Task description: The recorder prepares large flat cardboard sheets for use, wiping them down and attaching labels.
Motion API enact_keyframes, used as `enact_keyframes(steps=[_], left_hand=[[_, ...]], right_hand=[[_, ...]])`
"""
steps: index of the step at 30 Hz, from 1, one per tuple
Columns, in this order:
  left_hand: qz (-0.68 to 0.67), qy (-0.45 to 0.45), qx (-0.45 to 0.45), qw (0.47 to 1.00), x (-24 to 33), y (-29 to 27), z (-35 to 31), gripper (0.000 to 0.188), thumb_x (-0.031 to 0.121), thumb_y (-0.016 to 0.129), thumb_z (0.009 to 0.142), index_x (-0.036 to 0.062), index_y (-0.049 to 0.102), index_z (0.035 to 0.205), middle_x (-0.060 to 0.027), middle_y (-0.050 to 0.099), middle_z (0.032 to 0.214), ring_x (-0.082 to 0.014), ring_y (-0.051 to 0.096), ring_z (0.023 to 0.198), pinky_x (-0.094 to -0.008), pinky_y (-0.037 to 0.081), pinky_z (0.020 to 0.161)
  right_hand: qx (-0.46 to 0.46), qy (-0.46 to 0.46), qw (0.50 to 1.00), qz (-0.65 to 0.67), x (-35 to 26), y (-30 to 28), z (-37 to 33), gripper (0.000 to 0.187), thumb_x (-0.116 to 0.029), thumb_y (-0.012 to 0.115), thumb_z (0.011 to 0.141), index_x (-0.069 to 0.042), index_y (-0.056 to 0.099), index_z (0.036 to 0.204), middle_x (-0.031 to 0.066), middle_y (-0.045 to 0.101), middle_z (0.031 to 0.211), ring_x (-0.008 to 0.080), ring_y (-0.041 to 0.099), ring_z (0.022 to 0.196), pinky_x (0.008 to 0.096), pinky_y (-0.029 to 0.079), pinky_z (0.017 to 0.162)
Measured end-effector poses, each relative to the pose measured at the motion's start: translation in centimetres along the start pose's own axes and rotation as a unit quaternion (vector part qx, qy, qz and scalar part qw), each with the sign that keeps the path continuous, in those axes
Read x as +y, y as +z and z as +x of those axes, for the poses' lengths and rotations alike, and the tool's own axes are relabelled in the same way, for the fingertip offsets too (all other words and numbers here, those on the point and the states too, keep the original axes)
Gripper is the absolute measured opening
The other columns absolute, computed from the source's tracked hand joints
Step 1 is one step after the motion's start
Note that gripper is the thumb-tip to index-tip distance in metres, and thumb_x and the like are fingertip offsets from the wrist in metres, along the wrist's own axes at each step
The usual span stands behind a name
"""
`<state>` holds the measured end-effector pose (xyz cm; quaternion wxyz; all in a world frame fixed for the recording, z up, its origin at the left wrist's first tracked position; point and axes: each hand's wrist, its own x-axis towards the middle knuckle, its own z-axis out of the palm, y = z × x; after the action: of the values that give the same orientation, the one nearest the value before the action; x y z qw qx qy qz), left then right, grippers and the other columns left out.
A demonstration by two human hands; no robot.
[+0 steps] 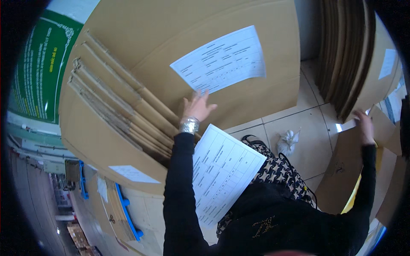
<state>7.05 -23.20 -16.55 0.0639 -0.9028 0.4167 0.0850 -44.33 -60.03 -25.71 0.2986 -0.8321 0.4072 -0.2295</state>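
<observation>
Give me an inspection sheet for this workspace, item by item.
Surface: pale tiled floor, partly covered.
Job's things: flattened cardboard sheets leaning in a stack, a white printed form on the front one; another form lower down; smaller cardboard piece at right.
Clutter: crumpled white paper; patterned bag on the floor.
Grips: left hand flat against the stack, fingers spread; right hand on the top edge of the smaller cardboard piece.
Cables: nothing seen.
Surroundings: more cardboard stacked at right; green poster at left; blue pallet.

Brown cardboard sheets — white form — houndstooth bag.
</observation>
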Motion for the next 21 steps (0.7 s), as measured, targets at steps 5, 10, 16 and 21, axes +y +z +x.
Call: enact_keyframes(steps=[5, 10, 16, 21], left_hand=[[-0.262, -0.025, -0.111, 0.958, 1.0, 1.2, -6.9, 0.075, 0.052, 0.056, 0.083, 0.0072, 0.034, 0.139, -0.0221, 0.050, 0.128, -0.0340, 0.046, 0.122, -0.0403, 0.032, 0.104], [-0.461, -0.034, -0.101, 0.881, -2.4, 8.1, -12.3, 0.076, 0.039, 0.067, 0.081, -0.0006, 0.034, 0.137, -0.0229, 0.052, 0.126, -0.0271, 0.052, 0.117, -0.0311, 0.038, 0.098], [-0.522, -0.037, -0.123, 0.843, -2.4, 10.3, -11.2, 0.075, 0.039, 0.068, 0.081, 0.0038, 0.035, 0.138, -0.0256, 0.052, 0.124, -0.0302, 0.052, 0.116, -0.0334, 0.040, 0.096], [-0.503, -0.067, -0.100, 0.856, -3.3, 10.4, -11.6, 0.076, 0.042, 0.068, 0.080, 0.0068, 0.035, 0.139, -0.0274, 0.053, 0.122, -0.0321, 0.053, 0.115, -0.0362, 0.042, 0.095]], right_hand=[[-0.474, -0.095, 0.736, -0.473, 1.5, 22.8, -0.5, 0.065, -0.024, 0.075, 0.070, -0.013, 0.047, 0.128, 0.0145, 0.042, 0.133, 0.0325, 0.041, 0.123, 0.0558, 0.039, 0.093], [-0.539, -0.057, 0.784, -0.303, 5.9, 34.6, -8.4, 0.134, -0.065, 0.080, 0.040, -0.017, 0.013, 0.146, 0.0132, 0.008, 0.152, 0.0318, 0.005, 0.140, 0.0620, 0.014, 0.107], [-0.231, 0.046, 0.965, -0.116, 3.0, 44.4, -9.2, 0.076, -0.048, 0.083, 0.052, -0.006, 0.057, 0.110, 0.0134, 0.063, 0.106, 0.0306, 0.061, 0.096, 0.0398, 0.049, 0.085], [-0.242, -0.162, 0.950, -0.114, -6.7, 40.1, -4.9, 0.060, -0.036, 0.074, 0.063, -0.008, 0.056, 0.114, 0.0109, 0.055, 0.114, 0.0316, 0.053, 0.104, 0.0450, 0.044, 0.088]])
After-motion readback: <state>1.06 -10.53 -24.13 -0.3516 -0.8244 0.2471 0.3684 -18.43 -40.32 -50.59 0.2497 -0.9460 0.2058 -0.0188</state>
